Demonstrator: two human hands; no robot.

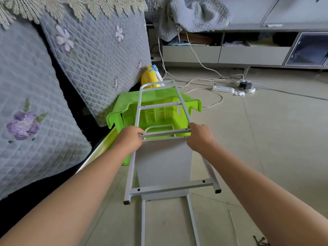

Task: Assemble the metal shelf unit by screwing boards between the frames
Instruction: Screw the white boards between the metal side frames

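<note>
A grey metal ladder frame [160,105] lies tilted in front of me, its far rounded end over a green stool. A grey board [163,162] stands on edge under it, between this frame and a second frame [142,221] lying on the floor. My left hand [130,139] grips the left end of the middle crossbar [165,134]. Around the right side rail at that same crossbar curl the fingers of my right hand [199,137]. Screw holes show in the crossbars. No screwdriver is in either hand.
An upturned green plastic stool [154,110] sits beneath the frame's far end, with a yellow object [150,77] behind it. A quilted sofa [35,103] fills the left. Cables and a white power strip [223,89] lie on the tiled floor. Small dark screws [260,241] lie bottom right.
</note>
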